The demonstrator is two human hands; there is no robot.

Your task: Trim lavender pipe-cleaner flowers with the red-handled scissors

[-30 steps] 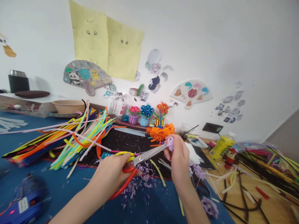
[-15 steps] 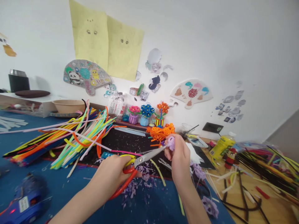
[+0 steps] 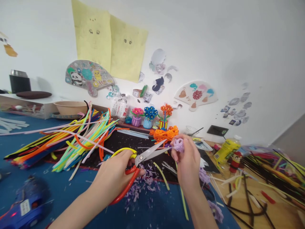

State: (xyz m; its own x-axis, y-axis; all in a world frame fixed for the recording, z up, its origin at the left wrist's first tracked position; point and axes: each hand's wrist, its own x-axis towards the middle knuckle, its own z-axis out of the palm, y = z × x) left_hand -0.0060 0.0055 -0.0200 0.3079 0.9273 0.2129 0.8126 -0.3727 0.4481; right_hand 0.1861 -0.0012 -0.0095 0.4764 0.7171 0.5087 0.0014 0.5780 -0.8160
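Observation:
My left hand [image 3: 119,173] is closed round the yellow and red handles of a pair of scissors [image 3: 145,156], whose blades stand apart and point right. Between the fingertips of my right hand [image 3: 187,159] is a purple pipe-cleaner flower [image 3: 178,145], close to the blade tips. A thin stem runs left from the flower, behind the blades. Below the scissors lie many purple fuzz clippings [image 3: 144,184]. More purple flowers [image 3: 215,210] are by my right forearm, partly hidden. Behind my right hand sits a heap of orange pipe-cleaner flowers [image 3: 164,134].
Bundled colourful pipe cleaners [image 3: 88,136] spread over the left of the blue mat. A blue glue gun [image 3: 27,203] lies front left. Small potted flowers [image 3: 149,119] line the wall. At right are a yellow bottle [image 3: 227,149], a red figurine [image 3: 235,161] and dark pipe cleaners [image 3: 274,175].
The scissor blades have opened wider. My right hand has moved slightly right with the purple flower, away from the blade tips.

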